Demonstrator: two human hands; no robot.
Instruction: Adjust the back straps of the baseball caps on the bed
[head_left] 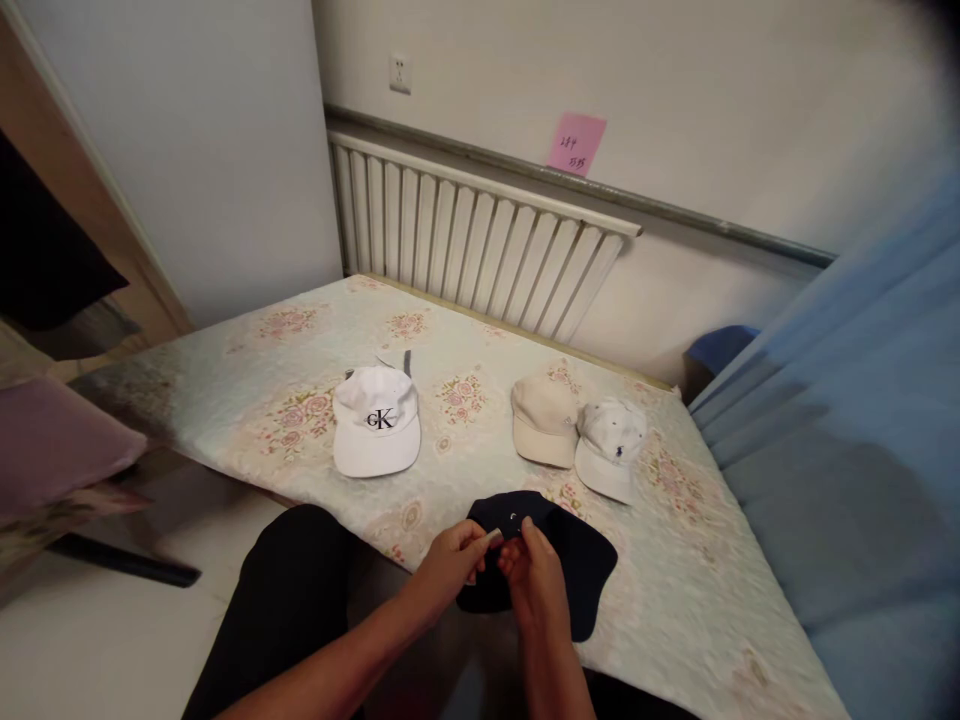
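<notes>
A dark navy cap (577,560) lies at the near edge of a bed with a floral cover (300,340). My left hand (454,562) and my right hand (534,580) are both closed on the back of this cap, fingers pinching at its strap area. Farther back on the cover lie a white cap with black letters (377,420), a beige cap (544,420) and another white cap (611,448), the last two touching each other.
A white radiator (480,245) runs along the wall behind the bed, with a pink note (576,143) above it. A blue curtain (847,420) hangs at the right. A pink cushion (52,440) sits at the left, above pale floor. My dark-clad knee (285,590) is below.
</notes>
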